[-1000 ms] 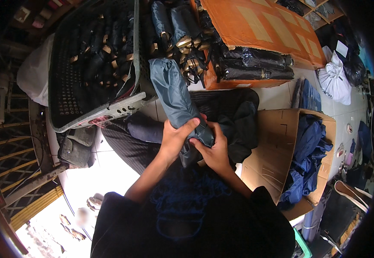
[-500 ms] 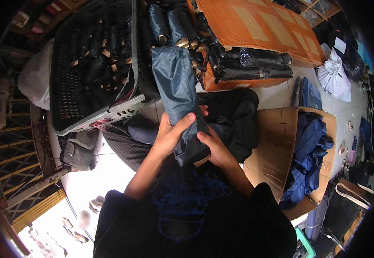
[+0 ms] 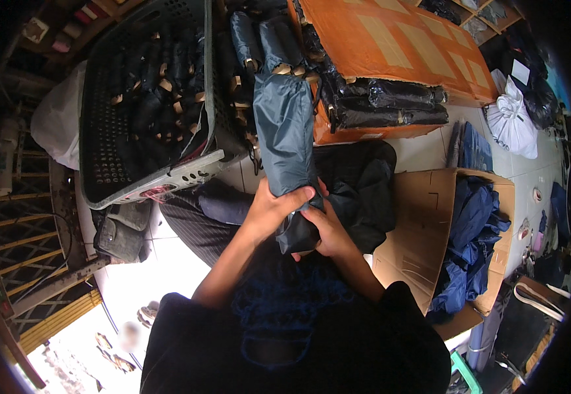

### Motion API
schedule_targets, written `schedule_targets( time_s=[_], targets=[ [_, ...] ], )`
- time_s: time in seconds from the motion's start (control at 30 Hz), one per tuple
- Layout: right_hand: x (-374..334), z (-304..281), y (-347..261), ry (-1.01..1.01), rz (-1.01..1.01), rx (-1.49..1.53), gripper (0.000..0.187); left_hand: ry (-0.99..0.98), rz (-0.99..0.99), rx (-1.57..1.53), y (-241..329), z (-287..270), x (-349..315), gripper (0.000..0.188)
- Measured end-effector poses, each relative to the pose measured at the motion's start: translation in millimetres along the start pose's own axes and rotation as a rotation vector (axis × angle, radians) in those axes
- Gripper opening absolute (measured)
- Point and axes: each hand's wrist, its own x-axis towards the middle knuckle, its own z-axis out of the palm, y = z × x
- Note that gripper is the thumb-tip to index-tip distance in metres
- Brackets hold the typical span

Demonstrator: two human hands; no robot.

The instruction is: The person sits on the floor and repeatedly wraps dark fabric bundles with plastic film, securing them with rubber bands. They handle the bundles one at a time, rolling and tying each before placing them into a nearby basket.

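A long grey-blue fabric pouch (image 3: pixel 284 128) stands upright before my chest, its wide end pointing away from me. My left hand (image 3: pixel 271 209) is closed round its lower part, thumb laid across the front. Close beside it, my right hand (image 3: pixel 330 228) grips the same lower part, where darker cloth (image 3: pixel 296 235) bunches below the thumbs. What the pouch holds is hidden. Behind its far end lie similar rolled dark blue pouches (image 3: pixel 277 43) with tan ends. Dark cloth (image 3: pixel 361 190) spreads over my lap to the right of my hands.
At the far left, a dark green plastic basket (image 3: pixel 212 79) holds several black rolled bundles. An orange carton (image 3: pixel 384 46) with packed black bundles stands at the far right. Nearer right is an open cardboard box (image 3: pixel 410 223) of blue cloth (image 3: pixel 474 226). A white sack (image 3: pixel 512 121) lies beyond.
Both hands have shifted slightly right together with the pouch, which stands a little straighter. The thumbs have drawn closer together on its lower part.
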Motion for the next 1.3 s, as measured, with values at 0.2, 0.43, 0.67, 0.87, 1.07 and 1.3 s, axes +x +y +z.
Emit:
schedule_targets(
  time_s=[0.2, 0.43, 0.67, 0.87, 1.07, 1.3],
  targets=[
    [-3, -12, 0, -0.197, -0.291, -0.448, 0.071, -0.109, 0.15, 0.03, -2, 3, -16, 0.037],
    [12, -1, -14, -0.036, -0.176, -0.336, 0.076, 0.17, 0.201, -0.086, 16, 3, -4, 0.03],
    [2, 16, -29, 0.047, 0.055, -0.304, 0.073, 0.136, 0.169, -0.048, 19, 10, 2, 0.025],
    [8, 18, -8, 0.063, -0.31, -0.231, 0.06, 0.17, 0.169, -0.059, 2, 19, -9, 0.024],
    [16, 5, -6, -0.007, -0.682, -0.764, 0.06, 0.127, 0.23, -0.076, -4, 17, -8, 0.027],
    [4, 16, -28, -0.151, -0.064, -0.238, 0.073, 0.163, 0.163, 0.044, 23, -2, -3, 0.037]
  ],
)
